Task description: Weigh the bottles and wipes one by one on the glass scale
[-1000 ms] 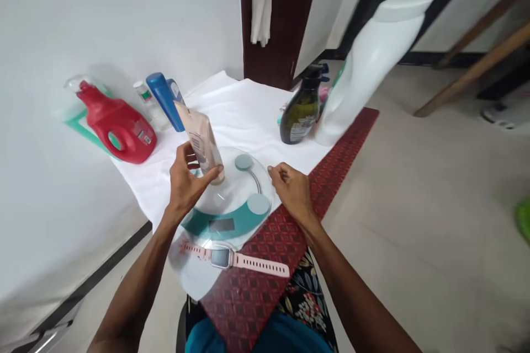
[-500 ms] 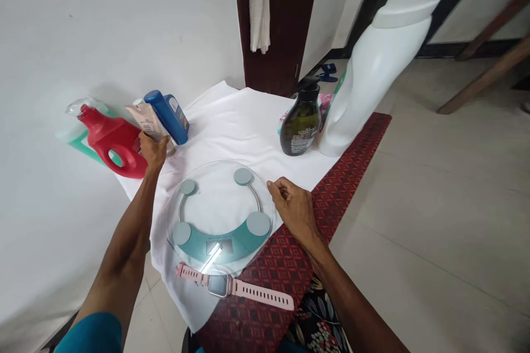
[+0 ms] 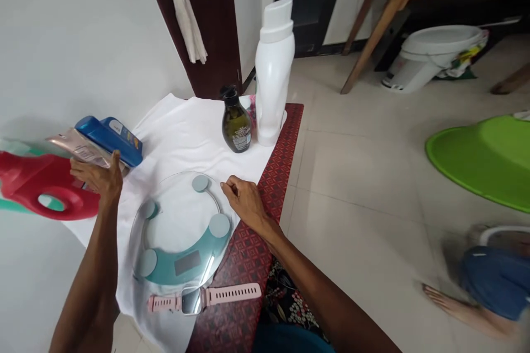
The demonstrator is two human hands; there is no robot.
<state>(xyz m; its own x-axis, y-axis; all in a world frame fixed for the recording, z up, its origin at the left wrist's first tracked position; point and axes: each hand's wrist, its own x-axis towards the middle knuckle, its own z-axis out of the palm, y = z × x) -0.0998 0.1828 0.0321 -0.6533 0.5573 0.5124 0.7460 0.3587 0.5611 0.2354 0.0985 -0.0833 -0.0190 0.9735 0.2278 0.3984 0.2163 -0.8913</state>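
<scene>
At the left, my left hand [image 3: 101, 176] wraps round the lower end of a pale pink squeeze tube [image 3: 80, 146], which leans over beside two blue bottles [image 3: 124, 140]. Close by my fingers lies a red jug-shaped bottle [image 3: 70, 176] with a handle hole. A round glass bathroom scale [image 3: 178, 265] rests on the white cloth between my hands. My right hand [image 3: 244, 198] is loosely curled at the scale's right edge, with nothing visible in it. A pink-strapped smartwatch [image 3: 192, 300] lies in front of the scale.
A dark green pump bottle [image 3: 237, 124] and a tall white bottle [image 3: 274, 77] stand at the table's far right. Below the white cloth [image 3: 182, 132] shows a red patterned cover [image 3: 285, 160]. On the floor are a white bucket [image 3: 430, 55] and another person's foot [image 3: 443, 298].
The view has swung right, bringing the bucket, a green object and another person into sight. The tube leans further left in my left hand. My right hand stays curled by the scale.
</scene>
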